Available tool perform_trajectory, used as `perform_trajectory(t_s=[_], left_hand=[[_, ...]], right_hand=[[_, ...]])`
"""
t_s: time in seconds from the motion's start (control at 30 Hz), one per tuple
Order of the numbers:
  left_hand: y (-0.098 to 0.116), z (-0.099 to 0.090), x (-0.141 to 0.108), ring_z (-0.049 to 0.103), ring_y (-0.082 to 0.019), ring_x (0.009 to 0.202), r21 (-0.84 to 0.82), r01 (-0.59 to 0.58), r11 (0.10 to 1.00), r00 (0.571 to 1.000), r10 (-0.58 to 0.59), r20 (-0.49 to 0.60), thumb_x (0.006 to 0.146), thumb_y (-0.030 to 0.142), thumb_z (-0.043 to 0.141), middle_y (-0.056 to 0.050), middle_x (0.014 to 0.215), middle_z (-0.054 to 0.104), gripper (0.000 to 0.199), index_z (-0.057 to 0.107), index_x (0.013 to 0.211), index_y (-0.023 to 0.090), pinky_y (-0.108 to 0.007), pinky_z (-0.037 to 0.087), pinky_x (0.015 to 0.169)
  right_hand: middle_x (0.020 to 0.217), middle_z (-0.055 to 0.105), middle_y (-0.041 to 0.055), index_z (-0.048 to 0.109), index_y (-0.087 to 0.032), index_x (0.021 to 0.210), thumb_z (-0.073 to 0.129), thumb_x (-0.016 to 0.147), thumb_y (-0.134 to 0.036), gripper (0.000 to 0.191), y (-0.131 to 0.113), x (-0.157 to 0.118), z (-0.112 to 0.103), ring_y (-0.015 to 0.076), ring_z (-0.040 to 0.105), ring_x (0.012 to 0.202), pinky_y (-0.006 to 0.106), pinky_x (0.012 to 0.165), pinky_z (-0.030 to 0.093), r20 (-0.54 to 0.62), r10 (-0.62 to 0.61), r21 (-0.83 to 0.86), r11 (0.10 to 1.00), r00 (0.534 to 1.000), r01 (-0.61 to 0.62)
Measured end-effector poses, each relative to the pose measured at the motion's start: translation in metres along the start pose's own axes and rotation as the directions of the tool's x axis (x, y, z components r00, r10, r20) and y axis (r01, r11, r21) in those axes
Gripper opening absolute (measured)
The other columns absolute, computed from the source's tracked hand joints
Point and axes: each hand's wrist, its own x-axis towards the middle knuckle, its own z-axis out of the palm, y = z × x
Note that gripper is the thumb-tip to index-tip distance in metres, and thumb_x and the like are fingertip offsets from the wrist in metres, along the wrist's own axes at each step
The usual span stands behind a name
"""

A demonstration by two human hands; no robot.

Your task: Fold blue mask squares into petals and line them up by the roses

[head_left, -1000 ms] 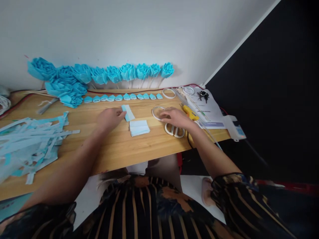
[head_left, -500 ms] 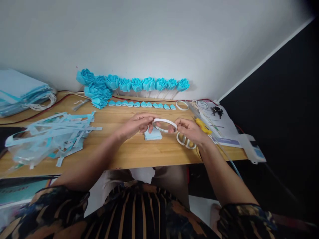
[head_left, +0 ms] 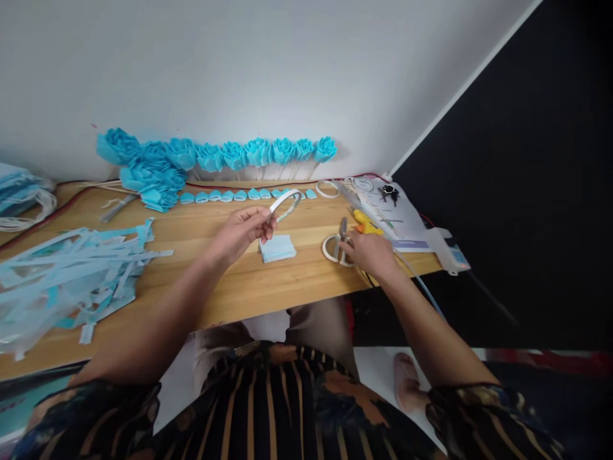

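My left hand (head_left: 249, 230) pinches a white tape roll (head_left: 287, 203), which is tilted over the table. Just in front of the roll lies a stack of pale blue squares (head_left: 278, 248). My right hand (head_left: 366, 252) is at the scissors (head_left: 343, 231), its fingers closed on them near the handles. Beneath the scissors is a white ring (head_left: 329, 248), partly hidden by the hand. The yellow glue gun (head_left: 366, 222) lies right behind my right hand.
Blue paper flowers (head_left: 234, 155) lean along the wall above a row of small folded blue pieces (head_left: 201, 197). Blue strips (head_left: 115, 268) pile at the left. Papers (head_left: 407, 217), keys (head_left: 389, 193) and another ring (head_left: 327, 188) are at the right.
My right hand has let go of the tape roll and moved onto the scissors. The left hand now holds the roll alone, tilted upward. The view has turned to the right.
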Motion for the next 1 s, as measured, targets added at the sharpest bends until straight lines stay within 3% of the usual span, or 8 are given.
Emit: perform_trajectory(t_s=[0.3, 0.43, 0.5, 0.57, 0.63, 0.67, 0.87, 1.0], left_hand=[[-0.002, 0.001, 0.001, 0.062, -0.012, 0.068, -0.075, -0.029, 0.997, 0.999, 0.032, 0.033, 0.072, 0.035, 0.079, -0.005, 0.086, 0.067, 0.027, 0.071, 0.085, 0.013, -0.026, 0.049, 0.065], [-0.003, 0.0, 0.003, 0.06, -0.011, 0.063, -0.077, -0.032, 0.997, 0.999, 0.032, -0.002, 0.071, 0.039, 0.079, -0.005, 0.079, 0.066, 0.03, 0.07, 0.081, 0.012, -0.026, 0.046, 0.061], [-0.004, -0.001, 0.004, 0.06, -0.011, 0.061, -0.079, -0.033, 0.996, 0.999, 0.032, -0.016, 0.071, 0.04, 0.079, -0.005, 0.079, 0.066, 0.032, 0.07, 0.082, 0.011, -0.026, 0.044, 0.06], [-0.005, -0.002, 0.004, 0.06, -0.011, 0.061, -0.086, -0.037, 0.996, 0.999, 0.035, -0.018, 0.071, 0.041, 0.079, -0.005, 0.079, 0.066, 0.033, 0.07, 0.082, 0.011, -0.026, 0.044, 0.059], [-0.005, -0.002, 0.004, 0.06, -0.011, 0.061, -0.088, -0.036, 0.995, 0.999, 0.035, -0.016, 0.071, 0.041, 0.079, -0.004, 0.077, 0.065, 0.033, 0.07, 0.082, 0.011, -0.025, 0.043, 0.058], [-0.005, -0.001, 0.004, 0.06, -0.011, 0.06, -0.087, -0.031, 0.996, 0.999, 0.03, -0.016, 0.071, 0.041, 0.079, -0.004, 0.076, 0.065, 0.033, 0.07, 0.082, 0.011, -0.025, 0.043, 0.057], [-0.005, -0.001, 0.003, 0.058, -0.01, 0.058, -0.064, -0.013, 0.998, 1.0, 0.012, -0.012, 0.073, 0.044, 0.078, -0.003, 0.074, 0.064, 0.036, 0.069, 0.08, 0.01, -0.025, 0.042, 0.056], [-0.006, -0.002, 0.002, 0.06, -0.011, 0.059, -0.076, -0.029, 0.997, 1.0, 0.028, -0.004, 0.073, 0.049, 0.078, -0.005, 0.076, 0.065, 0.042, 0.068, 0.08, 0.009, -0.024, 0.044, 0.056]], right_hand=[[0.098, 0.074, 0.0187, 0.067, -0.014, 0.109, 0.05, 0.088, -0.039, 0.036, -0.016, 0.006, 0.002, 0.0321, 0.071, 0.088, 0.036, 0.07, 0.048, 0.042, -0.051, 0.017, 0.999, 0.998, 0.05], [0.096, 0.075, 0.012, 0.067, -0.02, 0.111, 0.057, 0.079, -0.033, 0.036, -0.008, 0.01, 0.002, 0.0307, 0.07, 0.09, 0.038, 0.075, 0.05, 0.058, -0.107, 0.308, 0.948, 0.993, 0.084], [0.092, 0.075, 0.01, 0.064, -0.021, 0.116, 0.058, 0.078, -0.035, 0.041, -0.003, 0.008, 0.0, 0.0284, 0.07, 0.086, 0.038, 0.074, 0.052, 0.065, -0.098, 0.643, 0.765, 0.993, 0.033], [0.091, 0.073, 0.0101, 0.064, -0.021, 0.115, 0.056, 0.081, -0.043, 0.041, 0.0, 0.003, -0.005, 0.0263, 0.07, 0.081, 0.039, 0.073, 0.055, 0.068, -0.134, 0.923, 0.385, 0.989, -0.011], [0.099, 0.072, 0.0114, 0.064, -0.023, 0.111, 0.055, 0.083, -0.049, 0.039, -0.003, -0.006, -0.012, 0.0258, 0.07, 0.083, 0.042, 0.077, 0.057, 0.017, -0.186, 0.999, 0.039, 0.982, -0.01], [0.105, 0.07, 0.0114, 0.064, -0.024, 0.112, 0.056, 0.084, -0.049, 0.038, -0.007, -0.011, -0.016, 0.0255, 0.07, 0.086, 0.042, 0.08, 0.057, -0.017, -0.211, 0.998, -0.06, 0.977, 0.004], [0.101, 0.066, 0.0064, 0.067, -0.029, 0.105, 0.067, 0.08, -0.052, 0.034, -0.039, -0.034, -0.023, 0.017, 0.062, 0.074, 0.042, 0.092, 0.054, -0.086, -0.301, 0.924, -0.381, 0.95, -0.038], [0.098, 0.063, 0.0034, 0.065, -0.027, 0.117, 0.079, 0.07, -0.053, 0.055, -0.048, -0.038, -0.016, 0.0132, 0.057, 0.074, 0.042, 0.099, 0.05, -0.159, -0.334, 0.889, -0.457, 0.929, -0.012]])
